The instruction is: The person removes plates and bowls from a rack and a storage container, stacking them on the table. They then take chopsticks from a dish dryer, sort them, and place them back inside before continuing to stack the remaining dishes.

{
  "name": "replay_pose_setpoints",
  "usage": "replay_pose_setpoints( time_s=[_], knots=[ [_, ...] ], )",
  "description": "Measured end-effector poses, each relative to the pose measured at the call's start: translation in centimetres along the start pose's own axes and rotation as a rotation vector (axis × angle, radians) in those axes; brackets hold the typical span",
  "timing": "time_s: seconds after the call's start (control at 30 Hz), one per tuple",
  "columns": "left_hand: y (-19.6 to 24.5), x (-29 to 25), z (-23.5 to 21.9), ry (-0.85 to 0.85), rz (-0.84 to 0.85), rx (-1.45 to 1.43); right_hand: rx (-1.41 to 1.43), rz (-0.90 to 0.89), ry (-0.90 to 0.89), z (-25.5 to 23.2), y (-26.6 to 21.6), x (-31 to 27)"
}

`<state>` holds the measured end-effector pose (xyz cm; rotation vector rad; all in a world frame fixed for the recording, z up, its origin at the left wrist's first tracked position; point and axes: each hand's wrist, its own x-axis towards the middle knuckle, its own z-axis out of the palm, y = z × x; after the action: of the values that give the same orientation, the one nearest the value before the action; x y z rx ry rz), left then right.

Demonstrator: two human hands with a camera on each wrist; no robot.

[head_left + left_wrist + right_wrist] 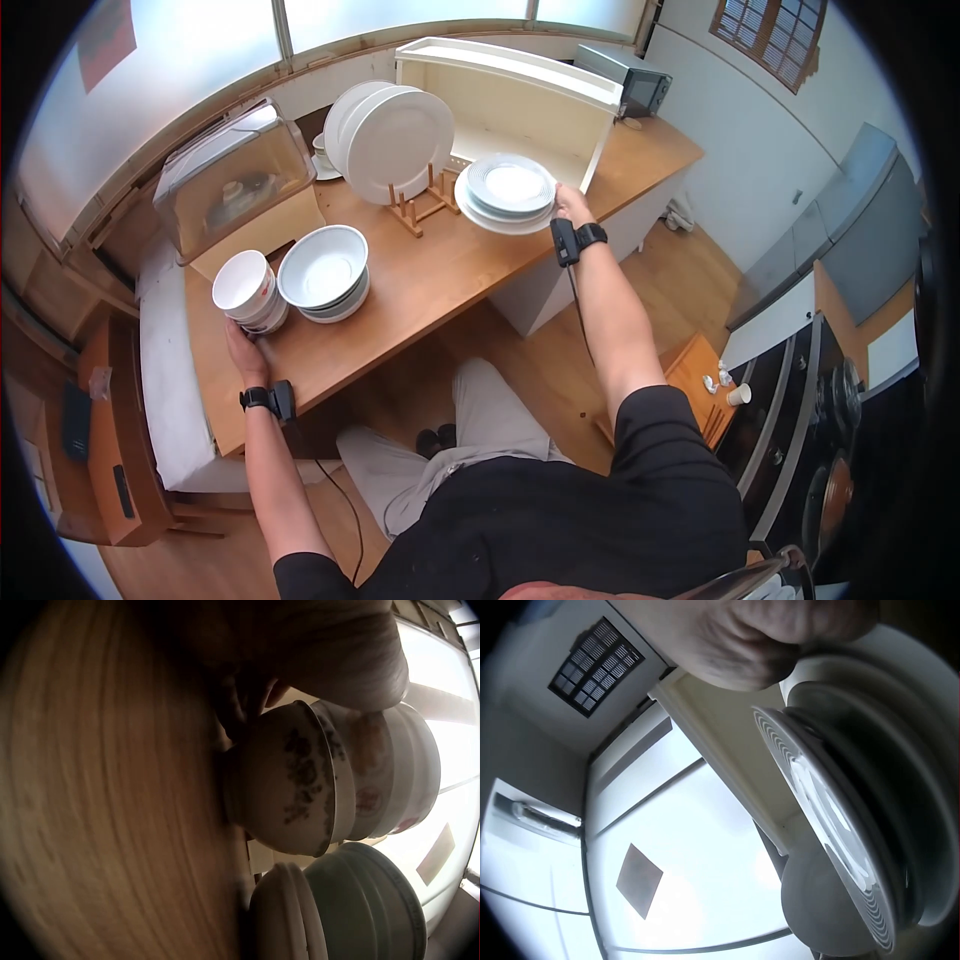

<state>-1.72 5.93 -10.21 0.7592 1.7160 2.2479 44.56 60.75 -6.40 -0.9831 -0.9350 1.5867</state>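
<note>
In the head view my left hand (243,352) holds the lower side of a stack of small bowls (242,284) at the table's left. Its fingers reach round the bottom flowered bowl (281,776) in the left wrist view. Touching or close beside stands a stack of larger bowls (324,267). My right hand (573,205) grips the right edge of a stack of plates (510,186), a ridged-rim plate (832,825) on top. Whether that stack touches the table is unclear; the right fingertips are hidden.
Large white plates (398,145) stand upright in a wooden rack (425,205). Behind are a cream open shelf unit (510,100), a clear-lidded box (235,185) and a cup on a saucer (324,170). A microwave (640,85) sits at the far right of the wooden table (420,280).
</note>
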Motion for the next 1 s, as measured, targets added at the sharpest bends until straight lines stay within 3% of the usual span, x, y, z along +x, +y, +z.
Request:
replay_pose_setpoints(
  time_s=[0.03, 0.07, 0.1, 0.23, 0.27, 0.3, 0.47, 0.57, 0.67, 0.77, 0.83, 1.0],
  knots=[
    [-0.2, 0.2, -0.1, -0.001, 0.001, 0.008, 0.086, -0.025, -0.043, 1.7, -1.0, -4.9],
    [-0.5, 0.5, -0.3, -0.001, 0.003, 0.016, 0.062, 0.187, 0.109, 3.3, -2.5, -9.6],
    [-0.7, 0.6, -0.5, -0.002, 0.004, 0.025, 0.055, 0.194, 0.125, 4.0, -2.6, -12.2],
    [-1.2, 0.9, -0.8, -0.005, -0.012, 0.03, 0.027, 0.191, 0.112, 1.8, 3.3, -11.9],
    [-1.4, 1.0, -0.9, -0.006, -0.009, 0.034, 0.011, 0.245, 0.155, 3.1, 2.1, -15.1],
    [-1.6, 1.1, -1.0, -0.006, -0.004, 0.038, -0.218, 0.31, 0.146, 1.8, 3.7, -13.4],
    [-1.2, 0.6, -0.7, 0.013, -0.007, -0.003, -0.187, 0.382, 0.23, 5.0, 4.2, -16.8],
    [-0.8, 0.2, -0.5, 0.03, 0.01, 0.041, -0.208, 0.352, 0.148, 5.0, 5.8, -15.8],
    [-0.6, 0.2, -0.6, 0.028, 0.015, 0.085, 0.046, 0.306, 0.126, 4.9, 10.4, -11.9],
    [0.0, -0.3, -0.1, 0.034, 0.015, 0.109, -0.099, 0.277, 0.134, 7.4, 5.9, -17.4],
    [0.4, -0.4, 0.2, 0.043, 0.007, 0.113, -0.141, 0.254, 0.085, 5.8, 8.5, -14.1],
    [0.0, 0.0, 0.1, 0.053, 0.01, 0.07, -0.465, 0.029, 0.125, 6.6, 8.1, -15.7]
  ],
)
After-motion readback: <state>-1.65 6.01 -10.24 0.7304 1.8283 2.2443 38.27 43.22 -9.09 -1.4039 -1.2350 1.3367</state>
